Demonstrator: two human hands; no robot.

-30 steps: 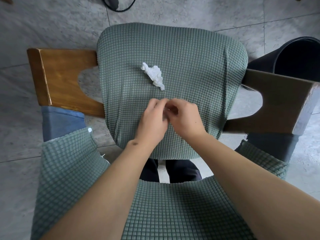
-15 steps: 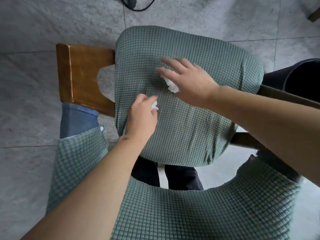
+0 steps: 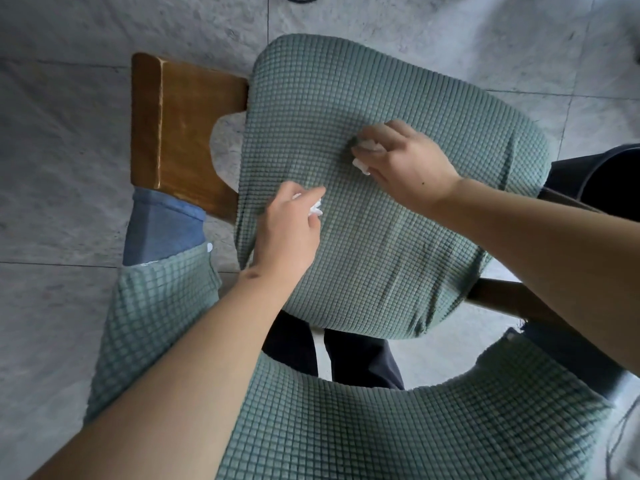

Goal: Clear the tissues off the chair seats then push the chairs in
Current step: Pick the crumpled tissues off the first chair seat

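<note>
Beneath us lay the grey marbled floor [image 3: 69,133], and on it stood the chair [image 3: 381,254] with its green waffle-knit cover stretched over the seat [image 3: 398,237] and, nearer to us, over the backrest [image 3: 346,427]. A brown wooden armrest [image 3: 180,129] ran along the left side of the seat, with a blue sleeve [image 3: 162,226] wrapped round its near end; the edge of a dark bin [image 3: 602,178] showed past the right side. Our dark trouser legs [image 3: 346,351] were visible in the gap between seat and backrest. Both our bare forearms reached over the backrest. Our right hand [image 3: 408,168] rested on the far middle of the seat, fingers curled round a crumpled white tissue [image 3: 363,159] that peeked out beneath them against the fabric. Our left hand [image 3: 291,233] sat near the seat's left edge, its fingers closed on a smaller tissue scrap [image 3: 316,208], of which only a bit of white showed at the fingertips.
</note>
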